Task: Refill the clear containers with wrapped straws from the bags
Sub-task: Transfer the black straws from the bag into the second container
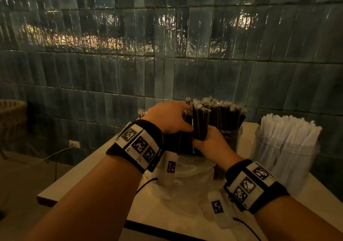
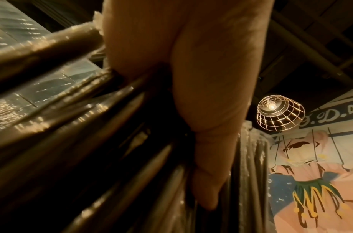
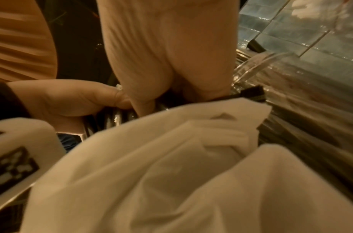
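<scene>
A bundle of black wrapped straws stands upright over a clear container at the table's middle. My left hand grips the bundle from the left, fingers over the top ends and thumb against its side; the left wrist view shows those fingers among the straws. My right hand curls round the bundle's lower part from the right. The right wrist view shows my right hand on the straws and my left hand beside it. A limp clear bag lies under my wrists.
A second clear container full of black straws stands just behind my right hand. A clear jar of white wrapped straws stands at the right. The tiled wall lies close behind the table. A woven basket sits far left.
</scene>
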`<action>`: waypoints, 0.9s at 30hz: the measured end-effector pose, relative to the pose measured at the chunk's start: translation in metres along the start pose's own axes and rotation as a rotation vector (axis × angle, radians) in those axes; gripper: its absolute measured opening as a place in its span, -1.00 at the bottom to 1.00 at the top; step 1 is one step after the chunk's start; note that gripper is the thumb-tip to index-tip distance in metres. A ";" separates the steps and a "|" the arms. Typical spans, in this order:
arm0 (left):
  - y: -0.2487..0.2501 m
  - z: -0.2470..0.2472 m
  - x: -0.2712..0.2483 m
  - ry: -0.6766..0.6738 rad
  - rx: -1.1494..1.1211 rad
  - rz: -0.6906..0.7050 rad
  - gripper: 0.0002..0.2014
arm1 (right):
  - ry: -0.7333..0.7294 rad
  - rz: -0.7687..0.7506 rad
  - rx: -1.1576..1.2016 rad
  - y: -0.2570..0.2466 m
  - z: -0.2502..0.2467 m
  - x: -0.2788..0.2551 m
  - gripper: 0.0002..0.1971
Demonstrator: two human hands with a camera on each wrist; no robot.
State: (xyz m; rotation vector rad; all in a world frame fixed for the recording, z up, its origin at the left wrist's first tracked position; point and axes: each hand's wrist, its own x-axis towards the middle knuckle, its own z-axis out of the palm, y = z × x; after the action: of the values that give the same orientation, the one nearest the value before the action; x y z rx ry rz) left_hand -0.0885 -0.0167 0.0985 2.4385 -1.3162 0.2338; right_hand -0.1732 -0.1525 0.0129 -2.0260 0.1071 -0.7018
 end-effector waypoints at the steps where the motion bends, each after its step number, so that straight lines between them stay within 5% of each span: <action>1: 0.000 0.001 0.001 0.010 0.000 -0.016 -0.51 | 0.014 0.000 -0.001 0.000 0.001 0.001 -0.73; 9: -0.006 -0.002 0.002 0.044 0.011 -0.064 -0.83 | 0.154 -0.064 -0.040 0.000 0.001 -0.001 -0.65; 13: -0.006 -0.002 0.001 0.021 0.024 -0.056 -0.81 | 0.248 -0.091 -0.061 -0.010 -0.007 0.005 -0.80; 20: 0.003 -0.002 0.002 -0.036 0.034 -0.024 -0.72 | 0.089 -0.047 -0.118 -0.041 -0.025 0.024 -0.80; 27: 0.007 -0.003 0.001 -0.064 -0.006 -0.044 -0.77 | 0.140 -0.089 -0.120 -0.079 -0.055 0.044 -0.87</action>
State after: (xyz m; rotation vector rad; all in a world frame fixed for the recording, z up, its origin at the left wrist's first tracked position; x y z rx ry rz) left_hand -0.0939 -0.0202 0.1039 2.4860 -1.2862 0.1422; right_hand -0.1813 -0.1677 0.1174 -2.1045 0.1444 -0.9122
